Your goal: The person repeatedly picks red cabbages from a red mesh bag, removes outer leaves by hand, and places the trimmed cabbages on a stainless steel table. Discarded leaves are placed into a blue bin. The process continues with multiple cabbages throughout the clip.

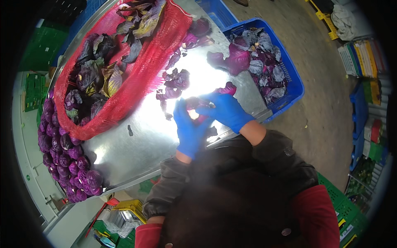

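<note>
Both my hands wear blue gloves and meet at the near edge of a stainless steel table (118,155). Between them is a red cabbage (194,114), its pale cut stem facing up and much of it covered by my fingers. My left hand (189,133) cups it from the left. My right hand (228,111) grips it from the right, fingers over the top. A loose purple leaf (228,89) lies just beyond my right hand. More torn leaves (176,80) are scattered on the steel ahead of my hands.
A red mesh sack (139,96) lies open on the table, with dark-leaved cabbages (90,76) inside. Many peeled red cabbages (74,167) are piled at the table's left end. A blue crate (293,90) of discarded leaves (266,68) stands against the right edge.
</note>
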`<state>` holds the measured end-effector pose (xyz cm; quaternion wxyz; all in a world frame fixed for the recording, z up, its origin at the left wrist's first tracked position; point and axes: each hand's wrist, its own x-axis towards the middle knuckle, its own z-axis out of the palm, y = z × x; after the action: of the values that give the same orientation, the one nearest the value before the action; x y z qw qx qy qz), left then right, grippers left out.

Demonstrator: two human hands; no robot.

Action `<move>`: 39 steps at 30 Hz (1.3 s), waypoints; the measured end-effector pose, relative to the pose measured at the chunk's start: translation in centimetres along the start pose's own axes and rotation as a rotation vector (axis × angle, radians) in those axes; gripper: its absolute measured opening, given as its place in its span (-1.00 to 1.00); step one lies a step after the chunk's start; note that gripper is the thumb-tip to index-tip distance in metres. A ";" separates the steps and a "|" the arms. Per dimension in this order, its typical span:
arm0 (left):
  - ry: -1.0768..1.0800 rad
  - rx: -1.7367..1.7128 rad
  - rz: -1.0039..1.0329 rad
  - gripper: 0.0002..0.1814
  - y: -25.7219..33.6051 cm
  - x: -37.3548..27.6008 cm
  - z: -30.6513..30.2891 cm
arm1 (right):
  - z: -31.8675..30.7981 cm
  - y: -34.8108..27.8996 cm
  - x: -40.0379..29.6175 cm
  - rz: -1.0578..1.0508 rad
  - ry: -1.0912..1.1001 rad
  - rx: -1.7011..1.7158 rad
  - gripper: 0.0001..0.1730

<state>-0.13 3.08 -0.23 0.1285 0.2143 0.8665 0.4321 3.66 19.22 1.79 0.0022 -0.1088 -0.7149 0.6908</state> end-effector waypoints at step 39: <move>-0.315 -0.870 -0.244 0.02 -2.3 0.2 -6.2 | 0.4 -1.6 -0.7 -0.008 -0.077 -0.196 -0.45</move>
<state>-3.44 -2.39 1.62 0.3856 0.1004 0.5942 0.6987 4.04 18.64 3.42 -0.0332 -0.0792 -0.7788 0.6213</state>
